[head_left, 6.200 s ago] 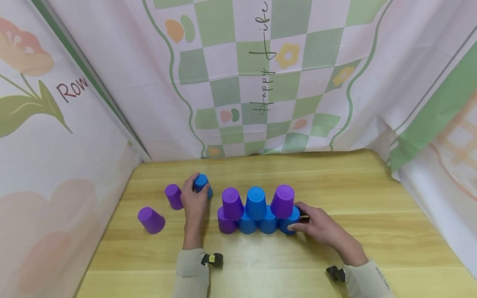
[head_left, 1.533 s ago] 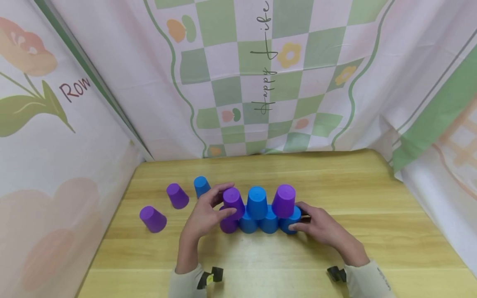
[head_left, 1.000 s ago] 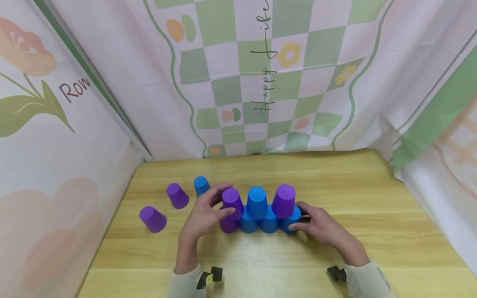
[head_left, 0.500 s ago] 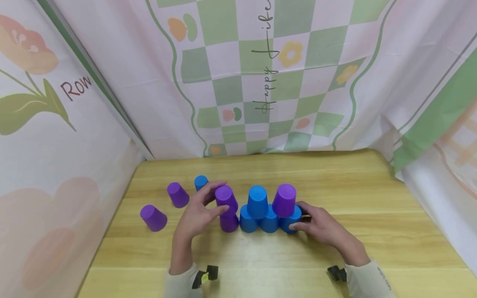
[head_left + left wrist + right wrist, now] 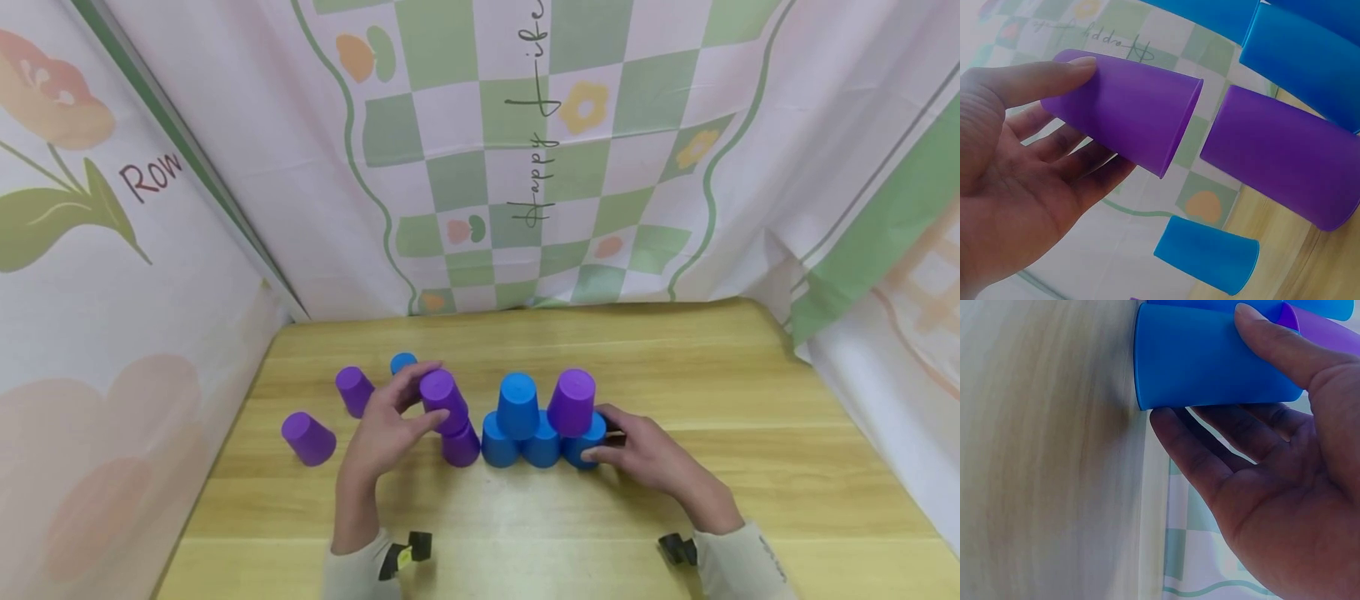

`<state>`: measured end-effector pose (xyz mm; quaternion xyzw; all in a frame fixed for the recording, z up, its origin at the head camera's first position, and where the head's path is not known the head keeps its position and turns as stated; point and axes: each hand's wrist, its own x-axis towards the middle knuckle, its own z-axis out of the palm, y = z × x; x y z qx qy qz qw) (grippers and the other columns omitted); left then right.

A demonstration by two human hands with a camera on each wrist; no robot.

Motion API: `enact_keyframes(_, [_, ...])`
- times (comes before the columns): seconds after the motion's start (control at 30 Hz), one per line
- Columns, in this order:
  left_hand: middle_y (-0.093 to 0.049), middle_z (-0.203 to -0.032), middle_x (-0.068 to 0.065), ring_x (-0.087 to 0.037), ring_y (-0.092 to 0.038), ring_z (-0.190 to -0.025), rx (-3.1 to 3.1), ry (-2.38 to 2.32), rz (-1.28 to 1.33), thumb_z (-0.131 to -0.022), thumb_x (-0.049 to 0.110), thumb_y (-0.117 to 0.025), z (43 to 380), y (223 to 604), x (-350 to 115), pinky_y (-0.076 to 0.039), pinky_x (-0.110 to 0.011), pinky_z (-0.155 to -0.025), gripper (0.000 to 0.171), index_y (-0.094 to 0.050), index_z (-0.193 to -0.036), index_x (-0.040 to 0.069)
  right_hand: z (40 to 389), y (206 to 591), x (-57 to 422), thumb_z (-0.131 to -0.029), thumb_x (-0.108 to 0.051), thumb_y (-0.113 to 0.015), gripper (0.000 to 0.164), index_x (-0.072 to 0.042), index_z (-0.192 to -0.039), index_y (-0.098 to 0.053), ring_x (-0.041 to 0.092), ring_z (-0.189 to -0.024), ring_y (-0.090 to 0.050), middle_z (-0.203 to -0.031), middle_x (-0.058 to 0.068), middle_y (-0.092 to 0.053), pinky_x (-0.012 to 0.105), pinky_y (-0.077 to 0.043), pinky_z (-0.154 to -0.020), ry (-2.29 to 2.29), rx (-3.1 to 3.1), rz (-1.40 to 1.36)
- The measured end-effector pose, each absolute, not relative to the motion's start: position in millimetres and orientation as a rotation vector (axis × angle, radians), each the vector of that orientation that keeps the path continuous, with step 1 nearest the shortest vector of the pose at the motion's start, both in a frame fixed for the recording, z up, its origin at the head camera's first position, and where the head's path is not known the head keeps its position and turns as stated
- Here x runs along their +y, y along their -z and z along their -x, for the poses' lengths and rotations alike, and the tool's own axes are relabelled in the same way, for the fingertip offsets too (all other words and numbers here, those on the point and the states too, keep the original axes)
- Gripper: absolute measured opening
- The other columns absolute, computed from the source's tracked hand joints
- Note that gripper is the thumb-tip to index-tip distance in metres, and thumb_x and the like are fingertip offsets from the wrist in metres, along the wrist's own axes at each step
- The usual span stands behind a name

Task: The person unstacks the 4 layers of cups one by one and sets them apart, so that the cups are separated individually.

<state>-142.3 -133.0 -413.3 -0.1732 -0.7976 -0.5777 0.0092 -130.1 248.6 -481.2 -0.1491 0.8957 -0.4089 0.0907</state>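
With thumb and fingers, my left hand [image 5: 378, 437] holds an upside-down purple cup [image 5: 444, 402] at the left end of the stack. A gap shows in the left wrist view between this cup's rim and the lower purple cup [image 5: 1279, 156]. On the right, my right hand [image 5: 648, 454] grips the end blue cup [image 5: 1216, 359] of the bottom row, thumb in front and fingers behind. Two more blue cups stand in that row, one of them the left blue cup [image 5: 499, 443]. Resting on top are a blue cup [image 5: 518, 406] and a purple cup [image 5: 572, 402].
Left of the stack stand two loose purple cups, a nearer purple cup [image 5: 309, 439] and a farther purple cup [image 5: 354, 392]. A loose blue cup [image 5: 403, 363] is partly hidden behind my left hand. Patterned curtains [image 5: 517, 275] border the wooden table [image 5: 675, 350].
My left hand went from the loose blue cup to the upper-left purple cup, then lifted it and shifted it left, off the neighbouring blue cup. My right hand stays put.
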Motion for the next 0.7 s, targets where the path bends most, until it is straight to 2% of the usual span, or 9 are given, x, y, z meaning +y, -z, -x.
enact_keyframes(0.37, [-0.07,-0.134,-0.014,-0.031,-0.067,-0.126,-2.455,1.774,0.512,-0.089,0.0,-0.081,140,412,-148,-0.054,-0.048,-0.111,0.062,-0.061,-0.146,0.016,130,481,249,-0.095,-0.033,-0.079,0.058,-0.005,-0.141,-0.059,0.034,-0.117,-0.069,-0.128,0.015,-0.071,0.055,-0.06,-0.099,1.214,2.662,0.448])
enact_keyframes(0.7, [-0.068,-0.134,-0.015,-0.029,-0.066,-0.124,-2.424,1.768,0.441,-0.088,-0.002,-0.082,136,409,-164,-0.054,-0.032,-0.108,0.059,-0.06,-0.142,0.005,131,480,249,-0.095,-0.035,-0.079,0.057,-0.006,-0.14,-0.06,0.033,-0.116,-0.069,-0.127,0.014,-0.072,0.057,-0.059,-0.099,1.2,2.663,0.447])
